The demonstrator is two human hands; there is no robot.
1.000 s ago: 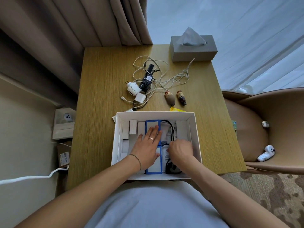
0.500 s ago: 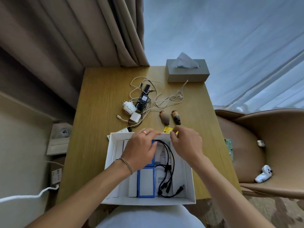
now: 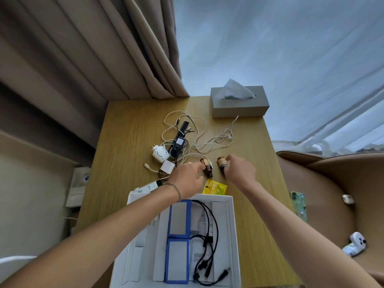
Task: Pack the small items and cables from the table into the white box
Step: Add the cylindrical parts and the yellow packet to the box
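The white box (image 3: 233, 225) stands open at the table's near edge, holding blue-framed packs (image 3: 179, 217), white cartons and a black cable (image 3: 208, 244). Just beyond it lie two small brown bottles. My left hand (image 3: 187, 177) reaches over the box and its fingertips touch the left bottle (image 3: 207, 167). My right hand (image 3: 240, 171) pinches the right bottle (image 3: 221, 162) between finger and thumb. A yellow sachet (image 3: 215, 187) lies between my hands. Farther back sits a tangle of white cables (image 3: 199, 140) with a white plug (image 3: 160, 155), a white charger cube (image 3: 167, 167) and a black adapter (image 3: 178, 142).
A grey tissue box (image 3: 239, 107) stands at the table's far right corner. A white tube (image 3: 147, 187) lies by the box's far left corner. The brown chair on the right holds a phone (image 3: 299, 204), an earbud case (image 3: 348, 198) and a white controller (image 3: 355, 244). Curtains hang behind.
Both hands have left the inside of the box and moved forward over its far rim to the two brown bottles. The black cable now lies uncovered in the box.
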